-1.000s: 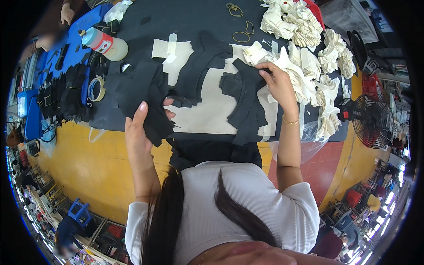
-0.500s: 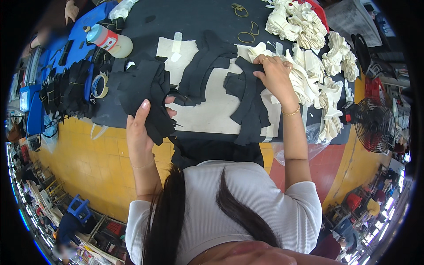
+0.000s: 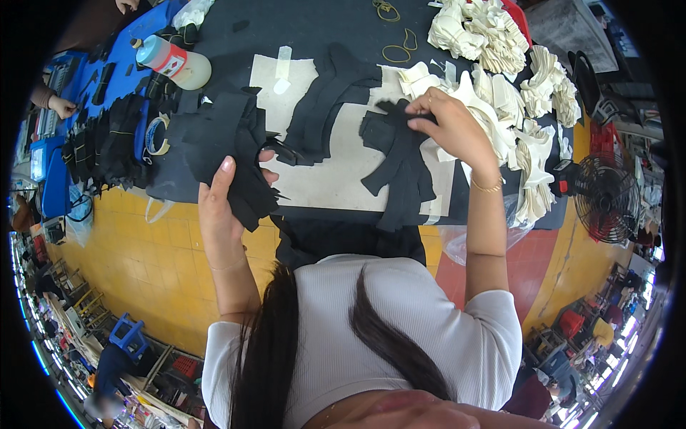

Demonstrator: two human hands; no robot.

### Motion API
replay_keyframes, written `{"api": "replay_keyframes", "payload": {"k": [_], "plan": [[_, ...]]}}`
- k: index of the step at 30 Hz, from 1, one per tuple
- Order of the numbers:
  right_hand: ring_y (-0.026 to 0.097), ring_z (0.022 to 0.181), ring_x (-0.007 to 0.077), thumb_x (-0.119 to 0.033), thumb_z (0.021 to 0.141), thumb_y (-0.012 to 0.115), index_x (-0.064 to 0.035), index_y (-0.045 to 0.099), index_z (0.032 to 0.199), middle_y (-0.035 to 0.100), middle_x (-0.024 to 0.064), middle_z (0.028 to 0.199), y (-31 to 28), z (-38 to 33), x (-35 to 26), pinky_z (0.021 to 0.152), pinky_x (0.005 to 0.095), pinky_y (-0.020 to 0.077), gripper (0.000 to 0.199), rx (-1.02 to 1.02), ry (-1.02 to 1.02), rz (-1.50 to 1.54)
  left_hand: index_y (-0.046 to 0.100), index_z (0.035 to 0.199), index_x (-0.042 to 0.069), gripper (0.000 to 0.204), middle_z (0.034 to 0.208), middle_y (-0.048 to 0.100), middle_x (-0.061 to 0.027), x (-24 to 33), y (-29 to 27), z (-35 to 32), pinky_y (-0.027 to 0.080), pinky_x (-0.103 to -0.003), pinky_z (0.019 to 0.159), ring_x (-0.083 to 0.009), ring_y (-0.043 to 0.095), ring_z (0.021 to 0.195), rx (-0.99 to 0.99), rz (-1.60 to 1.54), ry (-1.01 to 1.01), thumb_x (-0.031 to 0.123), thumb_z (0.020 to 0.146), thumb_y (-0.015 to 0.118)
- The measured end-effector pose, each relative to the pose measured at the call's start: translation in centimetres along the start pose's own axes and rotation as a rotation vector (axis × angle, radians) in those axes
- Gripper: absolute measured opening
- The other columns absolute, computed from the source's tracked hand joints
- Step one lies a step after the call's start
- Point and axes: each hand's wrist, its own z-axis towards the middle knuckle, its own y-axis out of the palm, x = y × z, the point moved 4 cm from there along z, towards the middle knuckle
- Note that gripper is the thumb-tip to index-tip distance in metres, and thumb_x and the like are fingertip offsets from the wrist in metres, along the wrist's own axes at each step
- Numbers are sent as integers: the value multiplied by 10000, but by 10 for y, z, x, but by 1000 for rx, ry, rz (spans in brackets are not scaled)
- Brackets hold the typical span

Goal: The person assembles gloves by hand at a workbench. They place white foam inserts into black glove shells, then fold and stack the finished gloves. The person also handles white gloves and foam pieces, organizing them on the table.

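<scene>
A bundle of black fabric pieces hangs over the near table edge on the left. My left hand is closed round its lower end, thumb on top and fingers beneath. At the right of the cream board, my right hand pinches the upper end of a cut black fabric piece. That end is bent up toward my fingers, while the lower strips lie on the board and reach its near edge. Between the two, another stack of curved black fabric pieces rests on the board.
Cream fabric pieces are heaped at the right. A bottle with a red label, a tape roll and tied black bundles stand at the left. Rubber bands lie far back. Another person's hand shows far left.
My right hand has moved a little right and down, drawing up the top end of the black piece. My left hand keeps its hold on the bundle, nearly still.
</scene>
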Motion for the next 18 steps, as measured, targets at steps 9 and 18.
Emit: {"api": "replay_keyframes", "payload": {"k": [9, 18], "plan": [[649, 856, 251, -57, 775, 766, -34, 712, 912, 643, 89, 905, -79, -83, -73, 763, 354, 515, 149, -292, -387, 380, 521, 1274, -66, 437, 1048, 684, -240, -5, 2, 3, 611, -333, 605, -256, 713, 786, -41, -40, -51, 277, 1003, 537], [481, 1289, 298, -156, 802, 756, -140, 655, 1194, 540, 54, 1358, 25, -23, -27, 1088, 464, 366, 406, 172, -158, -229, 536, 1265, -75, 449, 1057, 684, -247, 0, 1, 0, 609, -328, 587, -255, 710, 777, -16, 22, 10, 288, 1001, 526]]}}
